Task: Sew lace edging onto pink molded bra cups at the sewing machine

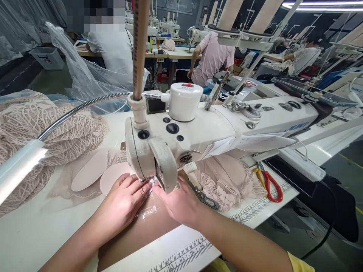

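Note:
A white sewing machine (215, 128) stands across the table, its head over my hands. My left hand (123, 202) lies flat, fingers stretched toward the needle, pressing a smooth beige fabric piece (147, 230). My right hand (177, 202) rests on the same fabric just right of the needle, its fingertips hidden under the machine head. A clear strip (149, 211) lies on the fabric between my hands. The needle area is mostly hidden by the machine head.
A heap of beige lace (34, 128) fills the left of the table, with oval pads (90, 172) beside it. More lace (224, 185) and red-handled scissors (272, 185) lie to the right. A lamp on a flexible arm (19, 164) crosses the left. Other people sit at the back tables.

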A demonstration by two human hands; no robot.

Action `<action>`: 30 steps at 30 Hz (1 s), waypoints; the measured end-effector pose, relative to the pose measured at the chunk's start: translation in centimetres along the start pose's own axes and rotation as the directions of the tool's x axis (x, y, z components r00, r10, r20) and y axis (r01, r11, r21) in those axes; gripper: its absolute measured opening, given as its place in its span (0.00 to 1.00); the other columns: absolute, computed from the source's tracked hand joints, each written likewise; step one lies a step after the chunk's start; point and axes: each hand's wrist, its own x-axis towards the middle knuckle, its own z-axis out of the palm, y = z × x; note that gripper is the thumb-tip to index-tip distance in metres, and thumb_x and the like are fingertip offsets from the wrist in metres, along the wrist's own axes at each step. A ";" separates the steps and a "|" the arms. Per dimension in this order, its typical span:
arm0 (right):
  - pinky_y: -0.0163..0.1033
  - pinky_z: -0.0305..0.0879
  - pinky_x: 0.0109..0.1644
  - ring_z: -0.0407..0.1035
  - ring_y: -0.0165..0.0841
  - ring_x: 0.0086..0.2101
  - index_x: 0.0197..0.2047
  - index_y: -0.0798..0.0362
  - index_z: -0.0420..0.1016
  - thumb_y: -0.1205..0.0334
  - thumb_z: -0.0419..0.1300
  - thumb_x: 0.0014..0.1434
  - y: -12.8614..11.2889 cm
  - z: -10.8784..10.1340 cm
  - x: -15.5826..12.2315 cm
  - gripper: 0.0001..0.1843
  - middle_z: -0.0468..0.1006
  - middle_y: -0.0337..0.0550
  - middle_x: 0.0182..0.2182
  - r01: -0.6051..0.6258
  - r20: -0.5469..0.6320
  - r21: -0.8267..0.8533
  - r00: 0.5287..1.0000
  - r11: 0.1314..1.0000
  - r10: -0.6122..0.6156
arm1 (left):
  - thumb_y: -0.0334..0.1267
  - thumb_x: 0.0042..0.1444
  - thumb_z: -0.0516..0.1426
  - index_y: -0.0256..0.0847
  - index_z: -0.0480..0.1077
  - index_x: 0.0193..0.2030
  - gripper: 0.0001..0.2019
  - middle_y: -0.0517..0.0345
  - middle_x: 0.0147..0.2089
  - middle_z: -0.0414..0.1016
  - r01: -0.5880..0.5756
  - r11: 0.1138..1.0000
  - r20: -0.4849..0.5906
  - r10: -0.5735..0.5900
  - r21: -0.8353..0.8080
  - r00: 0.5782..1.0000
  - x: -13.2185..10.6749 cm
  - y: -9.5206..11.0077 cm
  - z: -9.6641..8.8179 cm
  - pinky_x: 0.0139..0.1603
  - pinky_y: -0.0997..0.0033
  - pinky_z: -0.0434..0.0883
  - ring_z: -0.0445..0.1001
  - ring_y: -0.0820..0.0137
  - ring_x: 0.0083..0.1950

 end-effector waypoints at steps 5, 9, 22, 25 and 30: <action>0.44 0.60 0.41 0.65 0.41 0.38 0.51 0.53 0.72 0.73 0.54 0.51 -0.1 0.3 0.5 0.24 0.75 0.50 0.36 -0.059 -0.067 -0.050 0.996 0.997 0.055 | 0.28 0.60 0.49 0.41 0.72 0.44 0.12 0.49 0.41 0.75 0.020 0.999 0.005 -0.020 0.035 1.000 0.3 -0.5 -0.1 0.44 0.60 0.66 0.69 0.63 0.42; 0.42 0.60 0.39 0.65 0.39 0.36 0.51 0.50 0.72 0.72 0.55 0.52 0.2 0.4 0.3 0.23 0.74 0.48 0.34 -0.049 -0.097 -0.022 0.994 0.999 0.047 | 0.28 0.59 0.49 0.42 0.72 0.43 0.12 0.49 0.42 0.75 0.054 0.997 0.024 -0.056 0.050 0.998 0.3 -0.8 -0.2 0.43 0.60 0.66 0.69 0.62 0.42; 0.40 0.59 0.41 0.66 0.37 0.38 0.51 0.48 0.72 0.71 0.53 0.58 0.7 -0.4 -0.1 0.19 0.75 0.46 0.38 -0.040 -0.084 0.097 0.995 0.994 0.049 | 0.45 0.63 0.47 0.40 0.73 0.36 0.16 0.47 0.39 0.74 0.178 0.932 0.138 -0.231 0.315 0.963 -0.8 0.3 -1.3 0.36 0.59 0.67 0.70 0.56 0.40; 0.40 0.58 0.42 0.66 0.37 0.37 0.49 0.49 0.74 0.70 0.52 0.60 0.9 0.0 -0.3 0.16 0.75 0.46 0.37 -0.047 -0.085 0.094 0.995 0.994 0.055 | 0.45 0.63 0.48 0.39 0.72 0.42 0.16 0.47 0.42 0.73 0.251 0.925 0.198 -0.313 0.284 0.929 -1.5 0.9 -2.0 0.28 0.64 0.68 0.72 0.57 0.39; 0.40 0.57 0.44 0.65 0.36 0.38 0.47 0.50 0.74 0.69 0.51 0.61 1.1 0.3 -0.5 0.15 0.74 0.45 0.38 -0.067 -0.100 0.101 0.992 0.993 0.077 | 0.41 0.66 0.45 0.38 0.72 0.42 0.16 0.50 0.39 0.73 0.232 0.965 0.256 -0.256 0.121 0.932 -1.3 1.2 -2.3 0.35 0.62 0.71 0.72 0.62 0.38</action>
